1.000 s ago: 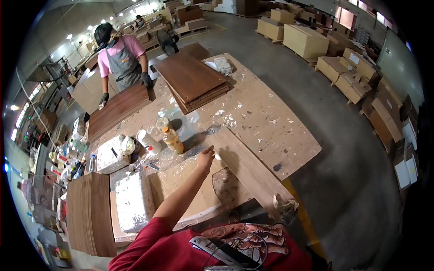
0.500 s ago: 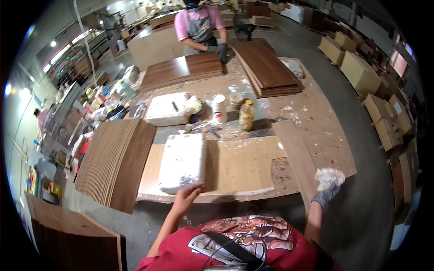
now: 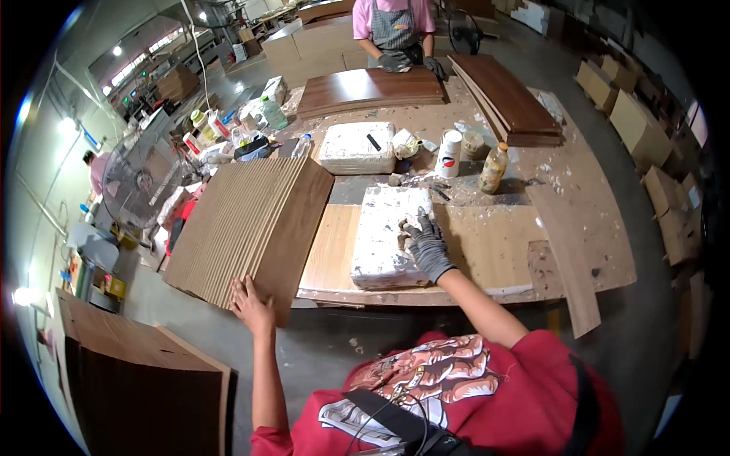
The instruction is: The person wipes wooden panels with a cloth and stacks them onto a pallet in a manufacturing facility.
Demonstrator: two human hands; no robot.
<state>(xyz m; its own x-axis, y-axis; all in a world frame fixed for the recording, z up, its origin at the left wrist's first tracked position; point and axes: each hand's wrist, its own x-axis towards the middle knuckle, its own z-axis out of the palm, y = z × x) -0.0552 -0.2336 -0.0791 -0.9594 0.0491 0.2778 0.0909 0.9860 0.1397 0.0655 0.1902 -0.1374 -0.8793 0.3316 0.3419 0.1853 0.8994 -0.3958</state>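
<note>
My bare left hand (image 3: 253,306) lies with its fingers spread against the near lower edge of a leaning stack of brown boards (image 3: 293,220). On the table's near part sits a white wrapped block (image 3: 388,262), flecked with dark marks. My right hand (image 3: 427,247), in a grey glove, rests on its right side with the fingers apart. A pale patch by the fingertips may be a cloth, but I cannot make it out. To the right, a narrow brown board (image 3: 566,262) lies with its near end jutting past the table edge.
Behind stand a second white block (image 3: 357,148), a white cup (image 3: 449,154) and a yellowish bottle (image 3: 493,169). Dark boards (image 3: 372,91) and a taller stack (image 3: 506,99) lie farther back, near a gloved co-worker (image 3: 395,34). A fan (image 3: 144,180) is at left.
My right hand has left the narrow board's near end, where it held a white cloth, and moved left onto the white block. My left hand has moved from the block to the leaning stack.
</note>
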